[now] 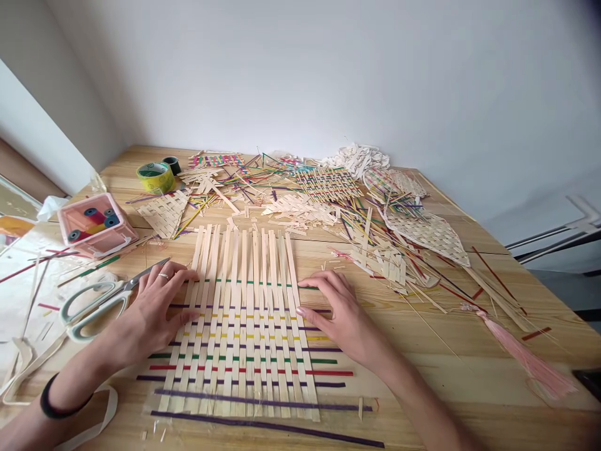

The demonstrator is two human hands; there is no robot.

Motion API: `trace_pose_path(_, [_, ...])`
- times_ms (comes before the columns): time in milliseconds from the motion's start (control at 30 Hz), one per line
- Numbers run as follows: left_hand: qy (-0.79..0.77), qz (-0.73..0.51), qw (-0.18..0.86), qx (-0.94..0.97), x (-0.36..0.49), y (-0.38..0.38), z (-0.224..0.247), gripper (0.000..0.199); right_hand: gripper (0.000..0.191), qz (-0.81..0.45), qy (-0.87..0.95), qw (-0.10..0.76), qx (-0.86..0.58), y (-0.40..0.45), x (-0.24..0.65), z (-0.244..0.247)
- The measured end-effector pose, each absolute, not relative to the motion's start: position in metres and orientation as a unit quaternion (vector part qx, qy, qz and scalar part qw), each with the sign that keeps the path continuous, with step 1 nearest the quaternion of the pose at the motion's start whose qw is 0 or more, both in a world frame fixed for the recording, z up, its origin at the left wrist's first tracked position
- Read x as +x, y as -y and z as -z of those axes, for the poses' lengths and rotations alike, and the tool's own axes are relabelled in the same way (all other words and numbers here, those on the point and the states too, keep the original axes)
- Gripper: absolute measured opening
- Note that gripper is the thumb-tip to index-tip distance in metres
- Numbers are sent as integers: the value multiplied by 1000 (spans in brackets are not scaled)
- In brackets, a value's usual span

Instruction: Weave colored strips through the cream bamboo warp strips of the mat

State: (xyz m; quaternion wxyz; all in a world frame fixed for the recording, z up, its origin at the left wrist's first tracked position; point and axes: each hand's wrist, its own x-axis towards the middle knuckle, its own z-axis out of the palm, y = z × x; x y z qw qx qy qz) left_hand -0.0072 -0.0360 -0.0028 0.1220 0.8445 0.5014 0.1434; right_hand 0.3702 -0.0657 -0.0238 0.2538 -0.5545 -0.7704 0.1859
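Note:
A half-woven mat [244, 332] of pale flat bamboo strips lies on the table, crossed by thin green, purple, yellow and red strips. Its upper strip ends are loose, and clear tape covers its lower edge. At the left edge rests my left hand [154, 307], index finger and thumb apart and touching the outer pale strip. My right hand [340, 313] is at the right edge, thumb against the outer strip and index finger by the end of the uppermost green strip [307, 287]. Both hands' fingers are loosely bent, with nothing visibly gripped.
White-handled scissors [96, 307] lie beside my left hand. A pink box [96, 225] with thread spools and a yellow tape roll [156, 178] stand at the back left. Strip scraps [300, 210] and a woven fan [427, 235] lie behind; a pink tassel [523, 357] is at right.

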Motion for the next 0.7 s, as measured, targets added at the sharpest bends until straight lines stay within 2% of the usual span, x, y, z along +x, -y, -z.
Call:
trace_pose_path(433, [-498, -136, 122, 848, -6, 37, -2, 36, 30, -179, 769, 256, -558, 67, 371, 27])
trace_pose_path(700, [-527, -152, 58, 834, 11, 46, -6, 35, 31, -177, 768, 256, -560, 66, 370, 26])
